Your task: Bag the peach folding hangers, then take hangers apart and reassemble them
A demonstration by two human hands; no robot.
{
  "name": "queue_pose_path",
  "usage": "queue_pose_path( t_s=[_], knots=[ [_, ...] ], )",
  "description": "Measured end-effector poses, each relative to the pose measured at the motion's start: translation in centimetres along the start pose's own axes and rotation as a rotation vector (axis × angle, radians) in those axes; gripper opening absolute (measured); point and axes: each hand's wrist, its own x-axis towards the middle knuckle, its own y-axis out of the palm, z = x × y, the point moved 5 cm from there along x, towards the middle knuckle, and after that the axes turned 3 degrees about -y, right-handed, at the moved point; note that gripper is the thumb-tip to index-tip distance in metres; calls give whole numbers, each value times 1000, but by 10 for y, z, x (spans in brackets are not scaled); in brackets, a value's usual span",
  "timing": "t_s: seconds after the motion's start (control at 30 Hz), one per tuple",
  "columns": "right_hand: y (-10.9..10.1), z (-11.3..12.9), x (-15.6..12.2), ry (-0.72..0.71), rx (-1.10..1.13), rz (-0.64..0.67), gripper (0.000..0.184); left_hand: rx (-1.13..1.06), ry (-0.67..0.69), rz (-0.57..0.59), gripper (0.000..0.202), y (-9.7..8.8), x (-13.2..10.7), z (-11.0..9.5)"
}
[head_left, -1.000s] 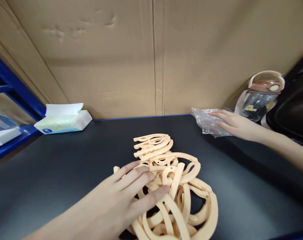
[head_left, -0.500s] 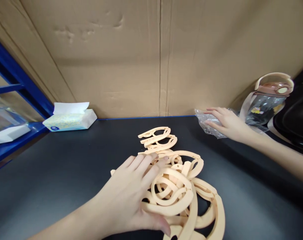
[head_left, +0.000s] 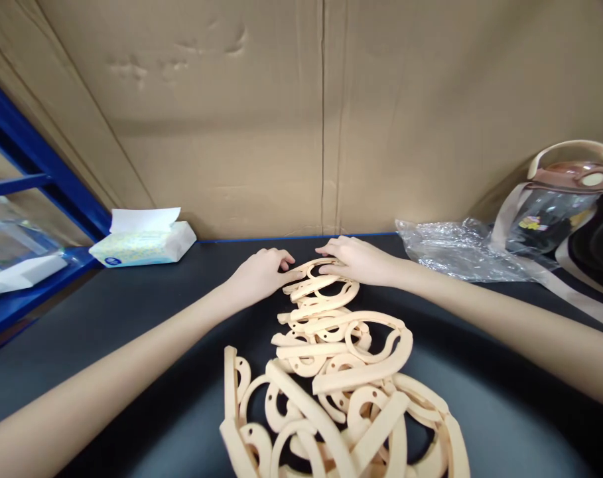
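On the black table [head_left: 132, 299], the farthest hanger [head_left: 306, 287] lies between left grip [head_left: 259, 273] and right grip [head_left: 357, 259], clamping unclear.

Prob. a workshop/warehouse-type workstn, not certain: black bench [head_left: 146, 292], creased brown cardbd backing [head_left: 231, 133] stood right behind, blue frame [head_left: 57, 180] at L. Everyday bits at back too: tissue pack [head_left: 142, 244] on L, drinks btl [head_left: 547, 212] on R by clear plastic wrap [head_left: 458, 252].
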Motion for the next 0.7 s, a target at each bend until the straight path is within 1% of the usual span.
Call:
queue_pose_path(
  t_s=[0.1, 0.17, 0.2, 0.27, 0.3, 0.37, 0.4, 0.5, 0.57, 0.63, 0.67, 0.7],
  knots=[
    [10, -10, 19, 19, 66, 21, 19, -100, -58, 140, 26, 6, 21, 13],
    [12, -16, 25, 39, 122, 9, 11, -159, -80, 168, 23, 7, 26, 15],
    [11, -18, 27, 51, 153, -4, 9, -193, -87, 158, 25, 7, 28, 14],
    [8, -23, 30, 77, 222, -45, 7, -287, -100, 101, 24, 5, 30, 11],
    [5, -25, 32, 96, 261, -75, 7, -350, -108, 59, 20, 3, 31, 9],
    [-3, -32, 34, 140, 344, -155, 5, -507, -128, -26, 10, -2, 34, 6],
    [-8, -36, 35, 161, 386, -203, 5, -596, -136, -65, 11, -5, 36, 5],
    [-28, -49, 36, 206, 489, -352, 12, -844, -136, -156, 19, -19, 45, 1],
    [-44, -57, 34, 230, 529, -443, 14, -960, -119, -211, 14, -33, 52, -1],
    [-63, -59, 29, 207, 486, -552, 13, -1029, -89, -255, 9, -47, 56, -6],
    [-74, -56, 27, 167, 400, -607, 12, -1049, -70, -269, 9, -53, 58, -10],
    [-84, -50, 24, 112, 259, -648, 13, -1060, -48, -274, 11, -58, 58, -15]
  ],
)
